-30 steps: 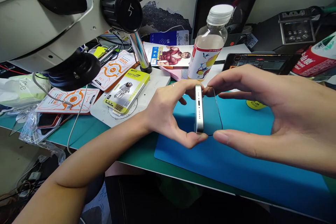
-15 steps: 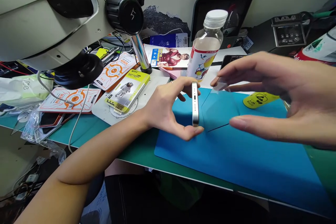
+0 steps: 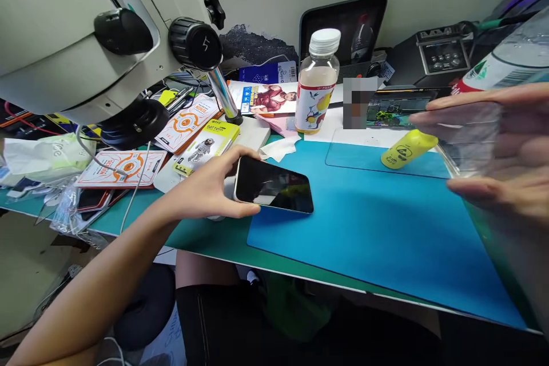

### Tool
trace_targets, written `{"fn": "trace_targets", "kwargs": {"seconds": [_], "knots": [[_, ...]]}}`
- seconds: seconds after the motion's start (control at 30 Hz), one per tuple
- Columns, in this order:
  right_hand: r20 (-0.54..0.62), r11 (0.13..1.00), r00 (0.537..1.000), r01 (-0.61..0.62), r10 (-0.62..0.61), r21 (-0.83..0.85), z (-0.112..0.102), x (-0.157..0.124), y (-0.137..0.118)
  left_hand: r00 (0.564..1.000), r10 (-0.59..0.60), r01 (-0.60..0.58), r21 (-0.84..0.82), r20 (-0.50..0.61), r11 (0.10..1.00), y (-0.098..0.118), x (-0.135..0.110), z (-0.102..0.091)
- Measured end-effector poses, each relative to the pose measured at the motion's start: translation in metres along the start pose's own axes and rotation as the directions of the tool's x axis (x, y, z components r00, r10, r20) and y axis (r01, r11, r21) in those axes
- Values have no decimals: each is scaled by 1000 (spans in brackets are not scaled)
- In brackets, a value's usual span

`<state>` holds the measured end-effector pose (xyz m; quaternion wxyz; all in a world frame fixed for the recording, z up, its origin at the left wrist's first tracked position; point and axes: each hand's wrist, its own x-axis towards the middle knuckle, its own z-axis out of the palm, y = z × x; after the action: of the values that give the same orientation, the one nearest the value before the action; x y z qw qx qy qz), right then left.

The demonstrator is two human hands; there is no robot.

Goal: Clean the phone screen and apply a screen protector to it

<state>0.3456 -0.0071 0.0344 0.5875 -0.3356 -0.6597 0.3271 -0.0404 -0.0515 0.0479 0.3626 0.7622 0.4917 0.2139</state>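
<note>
My left hand (image 3: 218, 186) grips one end of a smartphone (image 3: 274, 186) between thumb and fingers. Its dark, glossy screen faces up towards me, just over the left part of the blue mat (image 3: 364, 229). At the right, my blurred right hand (image 3: 506, 154) pinches a clear plastic piece (image 3: 472, 134) whose exact kind I cannot make out. A clear sheet with a thin dark edge (image 3: 386, 171) and rounded corner shows left of that hand; I cannot tell whether it joins the held piece. Behind lies a yellow cylinder (image 3: 403, 150).
A microscope (image 3: 128, 63) overhangs the left side. Below it lie a yellow battery box (image 3: 206, 146) and orange-and-white screen boxes (image 3: 124, 167). A drink bottle (image 3: 317, 83) stands behind the mat, a crumpled white wipe (image 3: 281, 148) before it. Another bottle (image 3: 514, 63) is far right.
My left hand has moved left and turned the phone from edge-on to screen up. My right hand has moved right, away from the phone, with the clear piece.
</note>
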Motion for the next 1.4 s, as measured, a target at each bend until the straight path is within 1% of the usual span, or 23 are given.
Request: {"fn": "trace_targets", "kwargs": {"seconds": [0.07, 0.1, 0.13, 0.23, 0.33, 0.4, 0.5, 0.57, 0.63, 0.73, 0.83, 0.9, 1.03, 1.17, 1.23, 1.3, 1.33, 1.37, 1.4], "knots": [[14, 997, 997, 76, -76, 1, 6, -2, 1, 997, -59, 62, -68, 41, 996, -5, -6, 5], [45, 996, 995, 92, -92, 10, 8, -3, 1, 995, -78, 83, -93, 61, 992, -7, -7, 8], [88, 996, 993, 81, -83, 20, 9, -4, 0, 993, -89, 97, -111, 76, 989, -7, -7, 12], [180, 998, 983, 5, -17, 62, 9, -7, 3, 990, -77, 95, -154, 118, 983, -2, -4, 22], [209, 993, 977, -67, 46, 93, 8, -9, 10, 986, -35, 69, -213, 161, 975, 9, 1, 35], [243, 990, 966, -116, 93, 86, 8, -9, 17, 984, -8, 48, -225, 178, 973, 16, 5, 44], [307, 984, 938, -176, 161, 22, 6, -8, 25, 986, 5, 22, -157, 168, 987, 21, 8, 52], [351, 979, 915, -195, 202, -53, 1, -7, 27, 986, -1, 15, -88, 165, 996, 21, 9, 55], [399, 972, 889, -177, 226, -156, -6, -5, 27, 984, -7, 12, -23, 180, 1000, 20, 8, 55], [478, 941, 841, -100, 253, -322, -15, -2, 28, 974, 4, -17, 54, 225, 998, 19, 9, 57], [534, 885, 792, -17, 296, -466, -19, -1, 34, 964, 70, -95, 87, 257, 992, 18, 15, 60], [554, 854, 768, 17, 322, -520, -19, 0, 39, 955, 122, -152, 93, 272, 984, 18, 21, 64], [569, 812, 744, 63, 349, -581, -15, 0, 44, 941, 187, -230, 129, 283, 965, 19, 28, 69], [580, 779, 733, 113, 354, -617, -11, -1, 45, 924, 231, -295, 186, 304, 937, 19, 26, 65], [587, 770, 728, 128, 355, -625, -10, -1, 45, 916, 281, -346, 213, 285, 914, 20, 25, 59], [597, 765, 718, 142, 358, -629, -10, -2, 45, 905, 375, -416, 228, 202, 880, 25, 25, 55], [604, 763, 712, 151, 357, -629, -11, -2, 45, 884, 448, -468, 223, 136, 855, 29, 26, 54], [612, 763, 709, 162, 352, -626, -11, -2, 46, 846, 529, -530, 208, 67, 822, 34, 26, 55], [619, 764, 707, 173, 343, -621, -12, -3, 46, 794, 608, -596, 187, -9, 781, 40, 25, 58]]}}
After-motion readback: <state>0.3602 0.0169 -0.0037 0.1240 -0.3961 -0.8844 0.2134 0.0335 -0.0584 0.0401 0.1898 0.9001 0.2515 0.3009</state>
